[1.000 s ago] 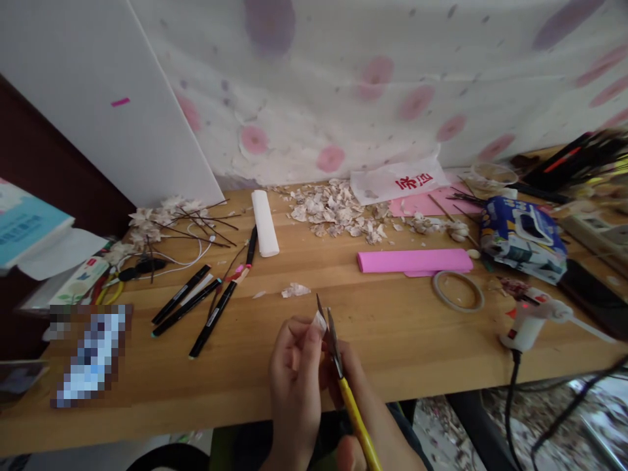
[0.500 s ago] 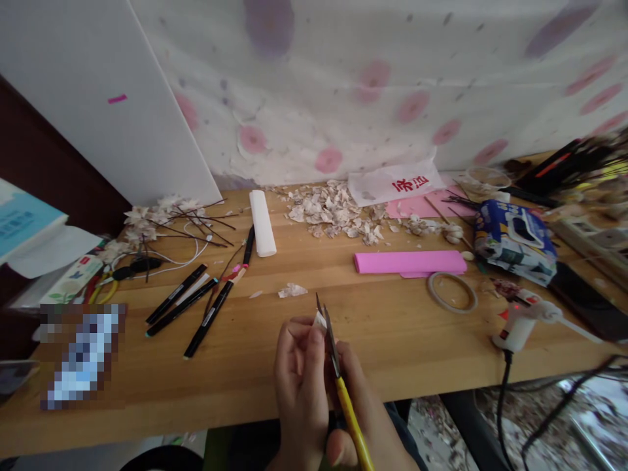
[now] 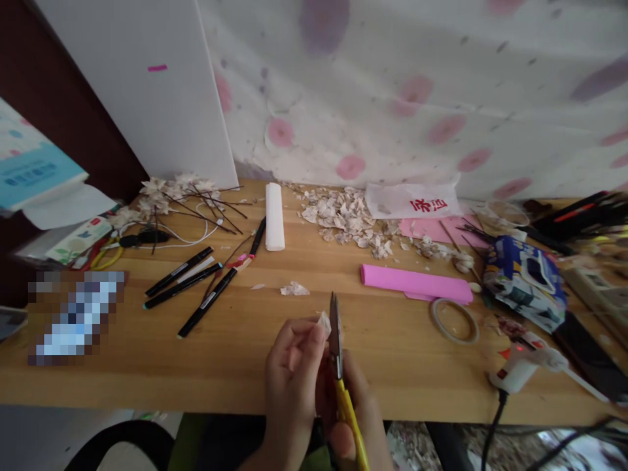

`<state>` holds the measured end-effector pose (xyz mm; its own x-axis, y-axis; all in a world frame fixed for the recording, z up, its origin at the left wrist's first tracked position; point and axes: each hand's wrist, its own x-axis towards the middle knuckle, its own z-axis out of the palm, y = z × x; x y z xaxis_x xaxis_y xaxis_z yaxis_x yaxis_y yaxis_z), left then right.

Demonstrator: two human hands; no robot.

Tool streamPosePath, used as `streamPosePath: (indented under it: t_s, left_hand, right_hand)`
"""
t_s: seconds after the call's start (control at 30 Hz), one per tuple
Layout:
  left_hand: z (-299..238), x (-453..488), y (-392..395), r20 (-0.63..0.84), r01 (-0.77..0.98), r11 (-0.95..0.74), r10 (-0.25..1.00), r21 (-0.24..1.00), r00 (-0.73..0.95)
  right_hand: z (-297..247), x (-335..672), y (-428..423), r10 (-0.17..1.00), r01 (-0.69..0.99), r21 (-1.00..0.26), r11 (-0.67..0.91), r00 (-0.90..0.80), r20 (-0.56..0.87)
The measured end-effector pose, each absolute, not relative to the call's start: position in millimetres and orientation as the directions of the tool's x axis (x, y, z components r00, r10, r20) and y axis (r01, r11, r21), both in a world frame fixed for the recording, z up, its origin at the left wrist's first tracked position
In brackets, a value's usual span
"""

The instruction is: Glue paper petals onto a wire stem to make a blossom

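Observation:
Between thumb and fingers, my left hand (image 3: 297,366) pinches a small whitish petal-like piece (image 3: 324,322). My right hand (image 3: 360,405) grips a pair of scissors (image 3: 336,347) with yellow handles, its blades pointing up and away from me. Those blades look nearly closed and stand just right of the pale piece; whether they touch it I cannot tell. Ahead of my hands, a little cluster of pale pieces (image 3: 295,289) lies on the wooden table (image 3: 235,373). Part of my right fingers is hidden behind the scissors.
Several black markers (image 3: 209,302) lie on the left, near stemmed pale flowers (image 3: 181,190). A heap of pale flakes (image 3: 343,212) sits at the back beside a white paper roll (image 3: 275,216). Pink paper (image 3: 417,282), a tape roll (image 3: 454,320), a wipes pack (image 3: 524,278) and a glue gun (image 3: 520,363) are to the right.
The scissor blades have closed further and swung more upright, moving slightly away from the pale piece. The whole view has tilted and shifted a little; the table items stay put.

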<state>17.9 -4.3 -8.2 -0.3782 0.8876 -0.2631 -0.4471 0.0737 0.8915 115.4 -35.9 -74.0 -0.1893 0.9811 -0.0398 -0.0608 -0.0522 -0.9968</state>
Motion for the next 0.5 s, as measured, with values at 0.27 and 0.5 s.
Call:
streamPosePath:
  t_s: [0.27,0.5]
  left_hand:
    - [-13,16,1,-0.319,-0.437,0.134,0.867,0.89,-0.382]
    - [-11,22,-2,-0.275,-0.398,0.104,0.875,0.911,-0.399]
  right_hand:
    - [-81,134,-34,0.968,0.128,-0.984,0.125,-0.233,0.093]
    - [-58,135,-34,0.951,0.192,-0.977,0.095,-0.309,0.032]
